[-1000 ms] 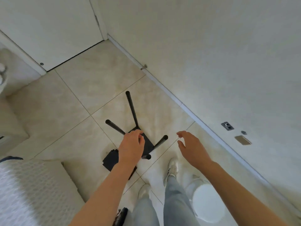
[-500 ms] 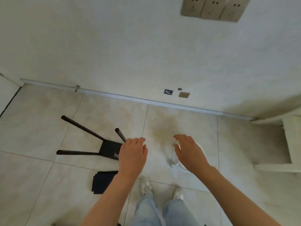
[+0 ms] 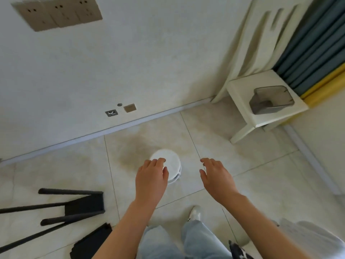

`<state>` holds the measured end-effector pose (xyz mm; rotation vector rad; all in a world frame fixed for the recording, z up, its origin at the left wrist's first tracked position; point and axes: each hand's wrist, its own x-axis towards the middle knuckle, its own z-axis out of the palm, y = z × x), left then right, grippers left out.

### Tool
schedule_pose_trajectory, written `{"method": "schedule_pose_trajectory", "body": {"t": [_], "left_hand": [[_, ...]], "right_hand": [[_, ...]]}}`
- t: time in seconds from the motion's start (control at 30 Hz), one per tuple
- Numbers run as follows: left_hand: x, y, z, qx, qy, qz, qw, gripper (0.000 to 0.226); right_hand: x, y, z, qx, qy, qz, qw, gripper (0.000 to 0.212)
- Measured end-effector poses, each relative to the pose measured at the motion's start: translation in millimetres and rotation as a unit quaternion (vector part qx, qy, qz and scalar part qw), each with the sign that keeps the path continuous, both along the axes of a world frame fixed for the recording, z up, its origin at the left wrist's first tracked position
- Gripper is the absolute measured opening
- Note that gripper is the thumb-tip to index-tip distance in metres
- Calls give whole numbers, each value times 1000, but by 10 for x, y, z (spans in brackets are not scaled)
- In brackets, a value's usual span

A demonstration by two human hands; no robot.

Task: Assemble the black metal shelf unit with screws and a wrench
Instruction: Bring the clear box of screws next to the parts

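Observation:
A black metal shelf part (image 3: 85,204) with several long black legs lies on its side on the tiled floor at the lower left. A second flat black panel (image 3: 89,243) lies just below it. My left hand (image 3: 151,178) hovers, fingers loosely spread, above a small white round stool (image 3: 172,161) and holds nothing. My right hand (image 3: 216,176) is open to the right of the stool, also holding nothing. No screws or wrench are visible.
A white chair (image 3: 242,92) with a grey plastic container (image 3: 270,100) on its seat stands at the right by blue and yellow curtains (image 3: 317,49). The wall with sockets (image 3: 57,13) runs across the back. My legs and a white shoe (image 3: 195,214) are below.
The view has swung to the right: the black shelf part slid to the lower left and the white stool and chair came into sight. Both hands stayed open and apart.

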<state>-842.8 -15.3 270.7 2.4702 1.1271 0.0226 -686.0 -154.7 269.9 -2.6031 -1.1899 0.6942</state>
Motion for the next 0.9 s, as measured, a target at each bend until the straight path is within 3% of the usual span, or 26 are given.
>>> {"method": "schedule_pose_trajectory", "body": {"t": [0.43, 0.9], "left_hand": [[2103, -851, -57, -37, 13, -142, 989, 32], [4151, -402, -100, -41, -35, -184, 982, 26]], "right_hand": [[1632, -1393, 35, -9, 1, -201, 979, 37], [3331, -1344, 76, -5, -33, -301, 953, 38]]}}
